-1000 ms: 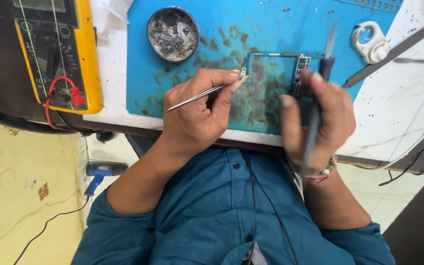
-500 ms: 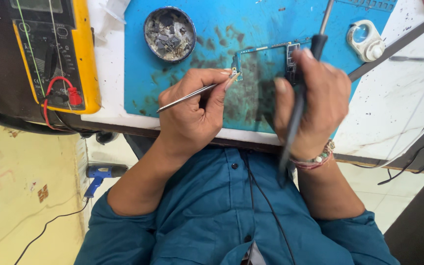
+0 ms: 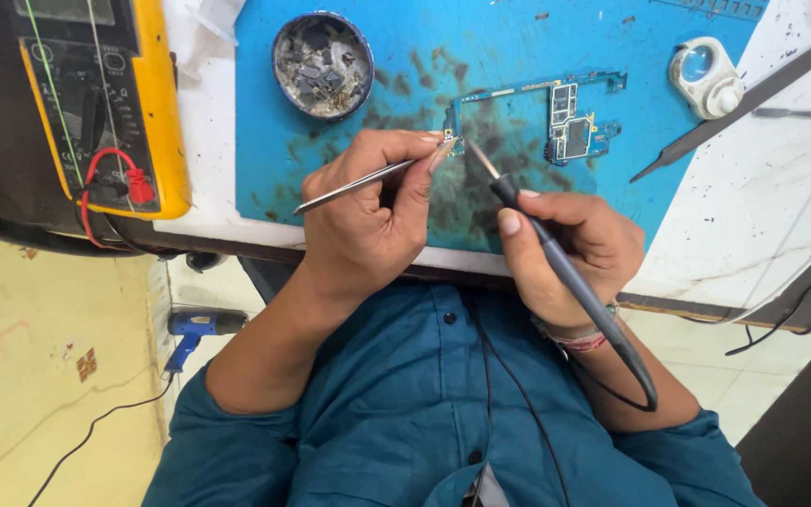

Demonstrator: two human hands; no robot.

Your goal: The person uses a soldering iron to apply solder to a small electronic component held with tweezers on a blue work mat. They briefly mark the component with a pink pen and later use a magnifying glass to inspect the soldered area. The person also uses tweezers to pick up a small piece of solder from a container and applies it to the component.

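Tweezers sit clamped in the fingers of our left hand, tips at the left edge of the circuit board on the blue mat. Our right hand has its fingers closed around the soldering iron — tip just beside the tweezers. Free mat lies right of the board; the tabletop is cut off above.
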